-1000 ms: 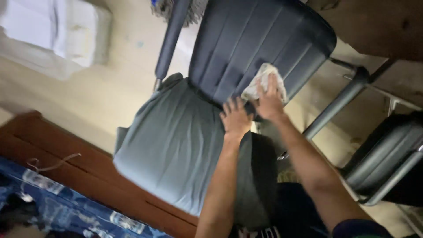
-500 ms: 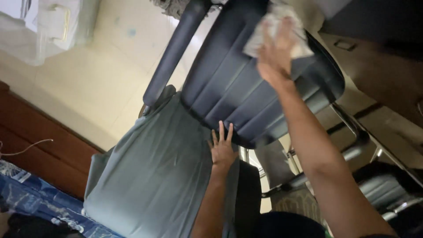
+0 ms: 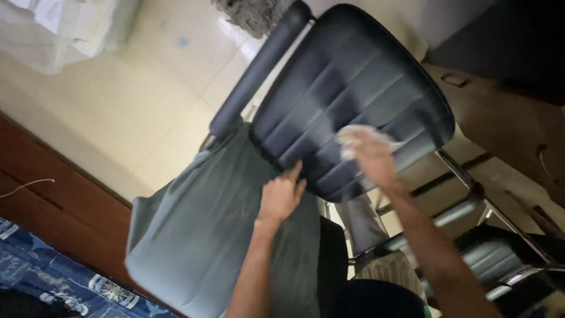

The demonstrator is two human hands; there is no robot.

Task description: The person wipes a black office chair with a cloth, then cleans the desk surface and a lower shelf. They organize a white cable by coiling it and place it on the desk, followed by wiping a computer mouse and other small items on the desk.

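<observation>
A dark padded chair seat (image 3: pixel 347 88) with ribbed stitching fills the upper middle of the head view. My right hand (image 3: pixel 369 156) presses a white cloth (image 3: pixel 359 136) against the seat's lower right part. The cloth shows only around my fingers. My left hand (image 3: pixel 281 194) rests on the grey cover (image 3: pixel 218 224) draped over the chair back, with its fingertips at the seat's lower edge. The left fingers are curled loosely and hold nothing.
A dark armrest (image 3: pixel 259 65) runs along the seat's left side. A second chair with a metal frame (image 3: pixel 500 259) stands at the right. A brown wooden edge (image 3: pixel 65 206) and a blue patterned fabric (image 3: pixel 53 282) lie at the lower left. A mop head (image 3: pixel 247 15) lies on the pale floor.
My right hand has swept the cloth from the seat's top edge down to its lower right part. My left hand has shifted slightly up and curled its fingers.
</observation>
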